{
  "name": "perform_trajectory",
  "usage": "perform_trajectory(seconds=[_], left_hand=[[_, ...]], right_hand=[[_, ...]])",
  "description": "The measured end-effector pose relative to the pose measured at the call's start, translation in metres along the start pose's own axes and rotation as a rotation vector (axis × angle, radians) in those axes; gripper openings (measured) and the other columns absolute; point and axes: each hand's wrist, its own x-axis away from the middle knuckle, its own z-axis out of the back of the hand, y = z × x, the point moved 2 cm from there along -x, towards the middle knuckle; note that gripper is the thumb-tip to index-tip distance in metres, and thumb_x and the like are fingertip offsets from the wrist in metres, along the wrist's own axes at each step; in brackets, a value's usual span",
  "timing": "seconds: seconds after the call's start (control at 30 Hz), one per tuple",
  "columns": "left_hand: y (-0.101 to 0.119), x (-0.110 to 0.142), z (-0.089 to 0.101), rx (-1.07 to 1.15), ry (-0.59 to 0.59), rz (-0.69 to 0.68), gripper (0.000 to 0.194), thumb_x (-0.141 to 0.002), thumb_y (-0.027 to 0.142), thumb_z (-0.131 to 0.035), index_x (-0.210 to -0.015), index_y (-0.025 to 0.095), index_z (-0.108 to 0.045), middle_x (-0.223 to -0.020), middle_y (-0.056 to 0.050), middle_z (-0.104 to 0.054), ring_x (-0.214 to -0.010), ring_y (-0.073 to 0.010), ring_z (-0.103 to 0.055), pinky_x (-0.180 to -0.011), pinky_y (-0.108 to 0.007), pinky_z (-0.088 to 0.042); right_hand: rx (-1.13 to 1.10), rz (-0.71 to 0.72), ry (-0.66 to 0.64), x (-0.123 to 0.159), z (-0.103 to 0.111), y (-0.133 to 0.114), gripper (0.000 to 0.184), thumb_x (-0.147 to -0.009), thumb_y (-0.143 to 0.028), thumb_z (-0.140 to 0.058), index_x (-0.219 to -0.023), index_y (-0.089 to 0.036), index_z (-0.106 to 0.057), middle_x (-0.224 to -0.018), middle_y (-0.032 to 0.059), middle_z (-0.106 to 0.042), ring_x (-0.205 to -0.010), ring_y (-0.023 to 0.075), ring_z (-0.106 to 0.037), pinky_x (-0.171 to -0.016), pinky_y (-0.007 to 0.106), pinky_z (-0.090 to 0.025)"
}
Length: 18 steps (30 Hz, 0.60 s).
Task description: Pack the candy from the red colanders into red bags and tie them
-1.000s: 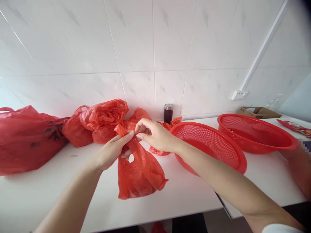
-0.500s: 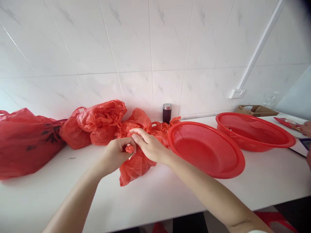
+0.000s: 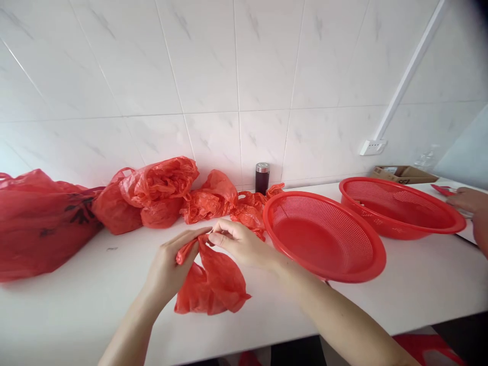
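A small red plastic bag [image 3: 215, 282] hangs bunched between my hands, low over the white table [image 3: 137, 300]. My left hand [image 3: 173, 256] is closed round its gathered neck, and a bit of red plastic pokes out between thumb and fingers. The thumb and fingers of my right hand [image 3: 238, 241] pinch the top of the same bag, close to my left fingertips. What the bag contains, if anything, cannot be seen. Just behind it lie several crumpled red bags [image 3: 208, 203].
Two red plastic baskets [image 3: 324, 239] stand to the right. At the wall is a dark bottle [image 3: 262, 178]; a large red bag [image 3: 46, 229] fills the left. A cardboard box [image 3: 404, 174] sits at the back right, near another person's hand [image 3: 468, 199].
Both hands have come slightly nearer with the small bag, which now shows lower and more fully. My left hand has turned. The other person's hand has reached further in at the right.
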Motion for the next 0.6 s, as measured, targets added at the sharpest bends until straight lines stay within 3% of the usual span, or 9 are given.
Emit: perform_trajectory(seconds=[0.1,0.2,0.3,0.43,0.53,0.6], left_hand=[[-0.026,0.023,0.007,0.041,-0.033,0.172,0.039,-0.089,0.047,-0.046,-0.113,0.025,-0.068,-0.107,-0.002,-0.073,-0.098,-0.0214,-0.066,-0.084,-0.028,-0.051],[-0.061,0.056,0.024,-0.028,0.15,0.304,0.048,-0.085,0.059,-0.046,-0.091,0.02,-0.074,-0.084,-0.004,-0.074,-0.074,-0.0207,-0.066,-0.07,-0.027,-0.052],[-0.086,0.087,0.031,-0.002,0.254,0.395,0.051,-0.079,0.065,-0.05,-0.069,0.02,-0.071,-0.074,-0.005,-0.071,-0.075,-0.0225,-0.065,-0.074,-0.029,-0.052],[-0.087,0.102,0.01,0.278,0.351,0.541,0.048,-0.073,0.066,-0.057,-0.067,0.019,-0.067,-0.077,-0.005,-0.069,-0.086,-0.0247,-0.066,-0.085,-0.032,-0.052],[-0.077,0.094,-0.016,0.546,0.464,0.592,0.047,-0.078,0.065,-0.055,-0.078,0.019,-0.067,-0.091,-0.004,-0.069,-0.092,-0.0229,-0.066,-0.087,-0.033,-0.054],[-0.073,0.086,-0.032,0.623,0.488,0.567,0.046,-0.081,0.064,-0.052,-0.087,0.02,-0.066,-0.104,-0.005,-0.068,-0.097,-0.0224,-0.065,-0.089,-0.033,-0.054]], right_hand=[[0.05,-0.008,0.001,0.018,0.004,-0.005,0.025,-0.096,-0.035,-0.046,-0.077,-0.019,-0.049,-0.083,-0.0021,-0.061,-0.082,0.0108,-0.056,-0.076,0.024,-0.041],[0.192,-0.06,0.059,0.041,0.019,0.0,0.027,-0.097,-0.032,-0.044,-0.074,-0.019,-0.049,-0.077,-0.0029,-0.061,-0.072,0.0094,-0.054,-0.069,0.023,-0.038],[0.286,-0.075,0.167,0.059,0.038,0.01,0.029,-0.097,-0.036,-0.043,-0.075,-0.019,-0.049,-0.075,-0.0026,-0.06,-0.069,0.0097,-0.053,-0.064,0.022,-0.037],[0.243,-0.014,0.381,0.061,0.044,0.021,0.029,-0.096,-0.04,-0.046,-0.076,-0.019,-0.047,-0.073,-0.0017,-0.058,-0.072,0.0116,-0.056,-0.067,0.022,-0.041],[0.166,0.025,0.537,0.05,0.026,0.038,0.028,-0.097,-0.045,-0.043,-0.083,-0.021,-0.046,-0.075,-0.001,-0.059,-0.072,0.0126,-0.058,-0.069,0.024,-0.044],[0.244,0.012,0.562,0.041,0.007,0.057,0.027,-0.098,-0.045,-0.039,-0.087,-0.021,-0.048,-0.077,-0.001,-0.059,-0.069,0.0126,-0.056,-0.067,0.024,-0.042]])
